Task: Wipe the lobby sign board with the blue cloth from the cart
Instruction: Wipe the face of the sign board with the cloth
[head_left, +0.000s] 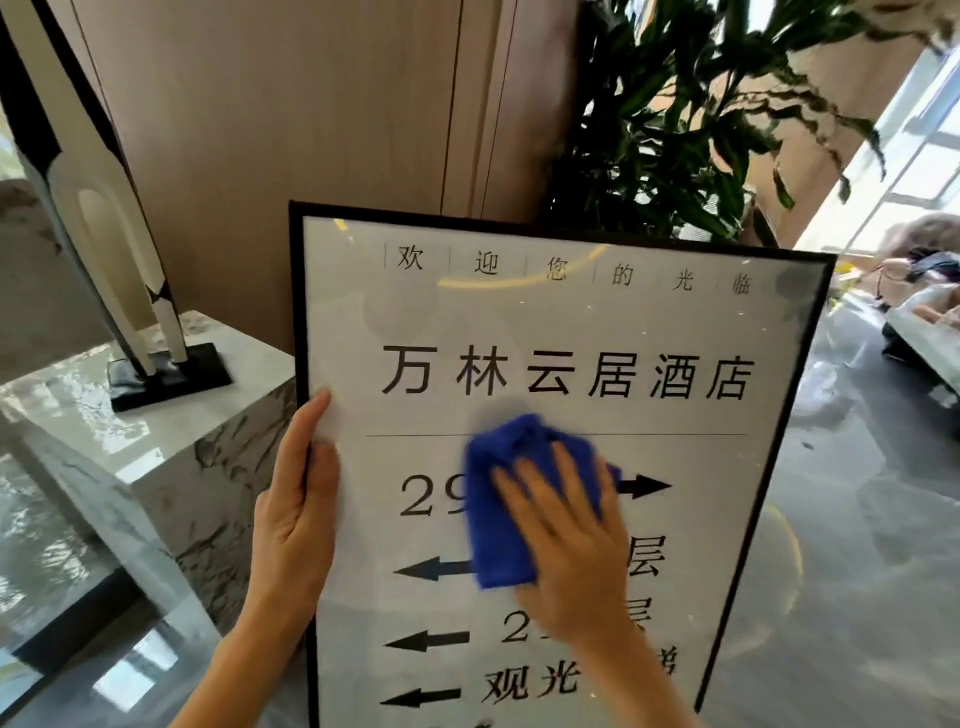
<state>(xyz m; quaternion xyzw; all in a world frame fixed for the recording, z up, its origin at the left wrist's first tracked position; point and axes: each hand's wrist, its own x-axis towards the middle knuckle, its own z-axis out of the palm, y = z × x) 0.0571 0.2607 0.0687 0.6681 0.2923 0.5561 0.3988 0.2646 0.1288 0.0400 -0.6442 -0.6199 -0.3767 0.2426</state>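
Sign board (545, 332) stands centre, left hand (296, 509) clamped on its left frame edge; right hand (566, 540), fingers spread, presses the blue cloth (511, 499) mid-panel. Hard pressure could tip the board far-side.

left: marble plinth (156, 415) | behind: plant (675, 130) | right: open floor (857, 519)
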